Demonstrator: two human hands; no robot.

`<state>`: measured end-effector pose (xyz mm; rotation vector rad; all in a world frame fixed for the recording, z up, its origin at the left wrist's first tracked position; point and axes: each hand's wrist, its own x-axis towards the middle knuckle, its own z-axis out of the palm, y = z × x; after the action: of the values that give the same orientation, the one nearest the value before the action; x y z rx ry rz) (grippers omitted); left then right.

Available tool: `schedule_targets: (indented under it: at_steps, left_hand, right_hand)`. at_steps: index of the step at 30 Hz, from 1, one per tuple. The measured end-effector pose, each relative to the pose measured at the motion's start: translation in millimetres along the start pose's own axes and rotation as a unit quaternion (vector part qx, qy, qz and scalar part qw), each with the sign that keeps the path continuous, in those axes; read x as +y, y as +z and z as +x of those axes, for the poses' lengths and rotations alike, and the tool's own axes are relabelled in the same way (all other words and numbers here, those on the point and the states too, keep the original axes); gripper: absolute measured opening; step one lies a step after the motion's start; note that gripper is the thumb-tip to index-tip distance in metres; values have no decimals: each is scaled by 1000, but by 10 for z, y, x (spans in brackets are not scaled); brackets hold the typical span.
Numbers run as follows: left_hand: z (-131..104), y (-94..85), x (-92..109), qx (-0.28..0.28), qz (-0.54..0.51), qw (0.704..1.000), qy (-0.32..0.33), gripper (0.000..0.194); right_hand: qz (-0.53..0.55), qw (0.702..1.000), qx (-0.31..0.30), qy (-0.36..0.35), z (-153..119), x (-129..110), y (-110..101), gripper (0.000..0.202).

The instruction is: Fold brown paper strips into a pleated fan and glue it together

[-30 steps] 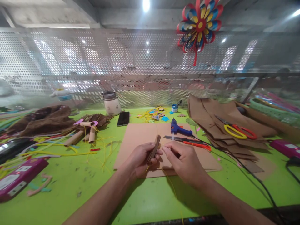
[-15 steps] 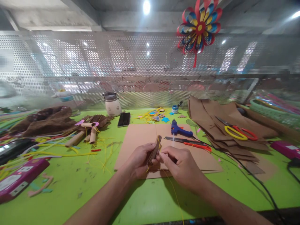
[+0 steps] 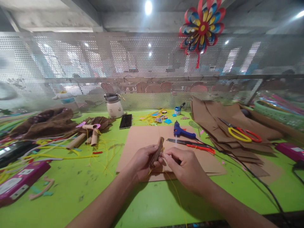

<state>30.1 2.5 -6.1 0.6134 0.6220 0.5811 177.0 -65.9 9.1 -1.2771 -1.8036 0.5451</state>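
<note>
Between the thumb and fingers of my left hand (image 3: 145, 161) is a narrow bundle of folded brown paper (image 3: 157, 152), tilted with its top end up and to the right. My right hand (image 3: 184, 164) is closed in a pinch on a thin yellow string (image 3: 177, 193) beside the bundle. The string's loose end trails down toward the front of the table. Both hands are over a sheet of brown cardboard (image 3: 137, 137) on the green table (image 3: 95, 196). Just beyond my right hand are a blue glue gun (image 3: 182, 131) and red-handled scissors (image 3: 199, 148).
Brown paper sheets (image 3: 213, 117) and yellow-and-red-handled scissors (image 3: 239, 134) lie at the right, with a black cable (image 3: 258, 180) running forward. At the left are paper rolls (image 3: 77, 141), yellow strings, a phone (image 3: 125, 121) and a purple power strip (image 3: 21, 182). A perforated screen (image 3: 133, 63) stands behind.
The yellow string that crossed the front of the paper bundle has shifted to its right edge. My right hand has moved slightly right; my left hand keeps its hold.
</note>
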Motion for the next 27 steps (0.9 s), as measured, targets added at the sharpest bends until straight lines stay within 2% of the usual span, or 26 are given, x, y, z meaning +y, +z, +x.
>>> schedule_targets:
  at_steps: [7, 13, 18, 24, 27]
  left_hand:
    - [31, -51, 21, 19, 6, 1000, -6, 12]
    - [17, -25, 20, 5, 8, 1000, 4, 12]
    - [-17, 24, 20, 24, 8, 1000, 16, 11]
    - [-40, 57, 41, 46, 19, 998, 28, 12]
    - [-44, 68, 49, 49, 27, 997, 55, 12]
  right_hand:
    - [10, 998, 63, -13, 7, -14, -15, 23]
    - [11, 1000, 23, -10, -6, -6, 5, 23]
    - [4, 1000, -1, -9, -11, -15, 22, 23]
    - [-70, 996, -53, -32, -35, -3, 71, 22]
    - [-102, 992, -70, -31, -41, -2, 103, 22]
